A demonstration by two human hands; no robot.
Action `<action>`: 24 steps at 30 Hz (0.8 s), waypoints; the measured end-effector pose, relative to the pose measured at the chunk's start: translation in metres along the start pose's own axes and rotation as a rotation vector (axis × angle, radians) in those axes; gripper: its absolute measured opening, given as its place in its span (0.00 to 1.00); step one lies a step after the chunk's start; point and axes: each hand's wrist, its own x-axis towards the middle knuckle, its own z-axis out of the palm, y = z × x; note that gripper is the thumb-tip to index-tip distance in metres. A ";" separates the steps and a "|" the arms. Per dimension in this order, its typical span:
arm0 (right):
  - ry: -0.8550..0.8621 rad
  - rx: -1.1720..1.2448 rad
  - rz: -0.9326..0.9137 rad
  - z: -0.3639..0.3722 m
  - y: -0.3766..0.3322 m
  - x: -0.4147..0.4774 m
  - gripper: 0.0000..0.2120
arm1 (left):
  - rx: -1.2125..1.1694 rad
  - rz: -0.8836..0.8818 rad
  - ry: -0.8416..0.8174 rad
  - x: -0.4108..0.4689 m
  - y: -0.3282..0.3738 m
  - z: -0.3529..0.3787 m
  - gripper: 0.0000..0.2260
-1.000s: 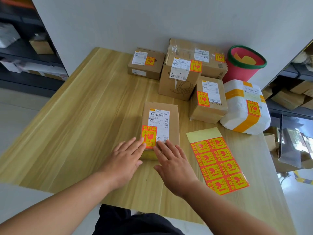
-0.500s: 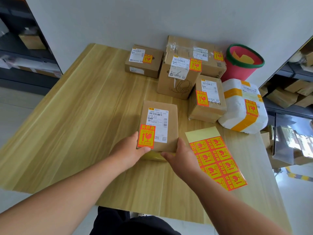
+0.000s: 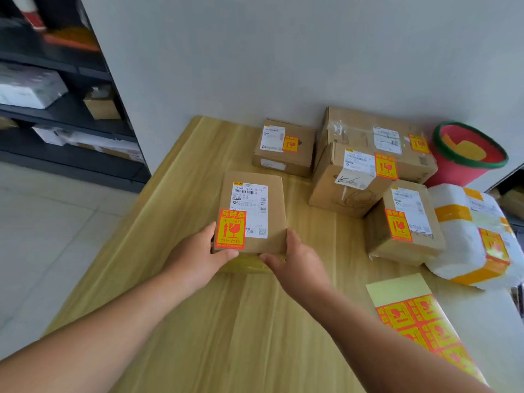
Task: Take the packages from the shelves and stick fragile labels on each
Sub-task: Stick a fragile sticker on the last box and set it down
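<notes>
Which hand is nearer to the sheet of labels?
Right. The right hand holds the box on the side toward the label sheet; the left hand holds its far side.

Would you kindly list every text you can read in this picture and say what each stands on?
"易碎品": fragile label on the held box.
"小心轻放": same label, middle.
"勿压勿摔": same label, lower.
"806A T205 00 C27": shipping label on that box.
Smaller print there, the other packages' labels and the sticker sheet: too blurred to read.
</notes>
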 end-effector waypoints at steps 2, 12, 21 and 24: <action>-0.002 -0.009 -0.017 0.006 -0.022 0.024 0.20 | -0.002 -0.014 0.023 0.022 -0.008 -0.021 0.17; 0.053 -0.041 -0.044 0.024 -0.104 0.166 0.22 | -0.128 0.021 0.046 0.161 -0.023 -0.100 0.13; 0.080 -0.090 0.058 0.033 -0.126 0.273 0.21 | -0.134 0.043 -0.018 0.283 -0.022 -0.119 0.15; 0.081 -0.079 0.091 0.032 -0.128 0.303 0.20 | -0.155 0.049 -0.038 0.315 -0.021 -0.118 0.12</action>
